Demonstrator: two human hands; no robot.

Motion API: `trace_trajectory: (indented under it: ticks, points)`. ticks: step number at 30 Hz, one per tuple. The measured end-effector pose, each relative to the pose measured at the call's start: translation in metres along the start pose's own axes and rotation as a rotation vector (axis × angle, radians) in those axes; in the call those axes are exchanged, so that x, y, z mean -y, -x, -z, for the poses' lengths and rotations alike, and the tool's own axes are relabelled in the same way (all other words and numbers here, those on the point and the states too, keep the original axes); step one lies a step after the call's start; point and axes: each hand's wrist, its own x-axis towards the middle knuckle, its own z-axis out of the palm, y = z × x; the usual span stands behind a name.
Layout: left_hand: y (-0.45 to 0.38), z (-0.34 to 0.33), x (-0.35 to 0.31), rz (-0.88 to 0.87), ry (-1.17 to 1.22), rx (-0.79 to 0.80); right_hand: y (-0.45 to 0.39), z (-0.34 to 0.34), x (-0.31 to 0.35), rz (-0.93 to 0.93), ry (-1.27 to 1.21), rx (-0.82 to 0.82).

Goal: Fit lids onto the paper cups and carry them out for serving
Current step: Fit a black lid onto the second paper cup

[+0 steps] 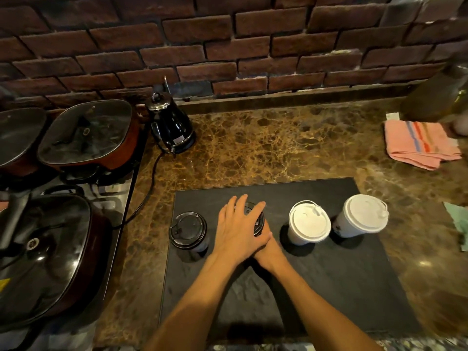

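Left hand [238,231] flat atop black lid [254,216], pressing straight down cup's upright axis; right hand [269,252] wraps the cup below it, fingers hidden; three lidded neighbours alongside.

**Both hands met at one spot**

The left hand [238,229] lay flat, palm down, its fingers straight and slightly spread. The right hand [269,250] sat just under it, mostly hidden, so its fingers could not be read. Both forearms were bare and converged forward.
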Motion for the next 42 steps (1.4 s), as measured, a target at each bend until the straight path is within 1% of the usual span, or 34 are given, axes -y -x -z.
trace_trajectory:
  ticks: [3,5,9,12,15,16,18,20,21,23,24,26,27,29,30,31,33,35,36,37,40,42]
  points:
    - [0.0,-0.002,-0.002,0.021,-0.02,-0.03,-0.01,0.001,-0.004,-0.014,0.099,-0.026]
    - [-0.001,-0.002,-0.004,0.03,-0.027,-0.043,-0.013,0.004,-0.006,-0.023,0.166,-0.005]
    - [-0.001,0.015,-0.002,0.059,0.069,-0.028,-0.007,0.013,0.004,-0.047,0.135,0.084]
    - [0.008,0.046,0.001,0.084,0.255,-0.044,0.007,0.021,0.031,-0.022,0.098,0.087]
    - [0.019,0.088,0.011,0.126,0.585,-0.061,0.027,0.035,0.068,0.05,0.038,0.067]
    - [0.023,0.102,0.013,0.116,0.67,-0.09,0.032,0.038,0.081,0.069,-0.017,0.049]
    - [0.033,0.128,0.011,0.069,0.764,-0.133,0.038,0.041,0.102,0.043,-0.256,-0.003]
    - [0.038,0.147,0.001,-0.007,0.782,-0.126,0.039,0.039,0.121,-0.097,-0.576,-0.076]
    - [0.043,0.154,-0.002,-0.032,0.77,-0.122,0.04,0.037,0.132,-0.175,-0.694,-0.105]
    - [0.047,0.17,-0.013,-0.06,0.739,-0.127,0.043,0.034,0.15,-0.243,-0.774,-0.128]
    - [0.048,0.177,-0.014,-0.044,0.794,-0.144,0.047,0.034,0.158,-0.236,-0.75,-0.124]
    - [0.042,0.193,-0.013,0.043,0.881,-0.175,0.054,0.036,0.171,-0.146,-0.665,-0.113]
    - [0.038,0.2,-0.013,0.064,0.919,-0.161,0.057,0.039,0.176,-0.086,-0.638,-0.111]
    - [0.042,0.207,-0.007,0.112,1.044,-0.034,0.059,0.045,0.186,0.021,-0.619,-0.132]
    - [0.043,0.208,-0.006,0.121,1.023,-0.032,0.059,0.049,0.19,0.065,-0.612,-0.141]
    - [0.044,0.208,-0.009,0.106,1.018,-0.064,0.058,0.052,0.195,0.103,-0.599,-0.144]
    - [0.047,0.212,-0.024,0.04,0.967,-0.237,0.058,0.058,0.203,0.153,-0.588,-0.161]
    - [0.061,0.218,-0.035,-0.135,0.926,-0.321,0.059,0.06,0.21,0.172,-0.594,-0.207]
    - [0.066,0.215,-0.037,-0.217,0.905,-0.337,0.06,0.059,0.213,0.177,-0.599,-0.229]
    - [0.069,0.216,-0.04,-0.258,0.888,-0.331,0.06,0.06,0.213,0.183,-0.602,-0.253]
    - [0.069,0.221,-0.046,-0.259,0.921,-0.318,0.06,0.067,0.216,0.25,-0.525,-0.277]
    - [0.071,0.227,-0.051,-0.229,0.913,-0.262,0.06,0.074,0.217,0.267,-0.472,-0.252]
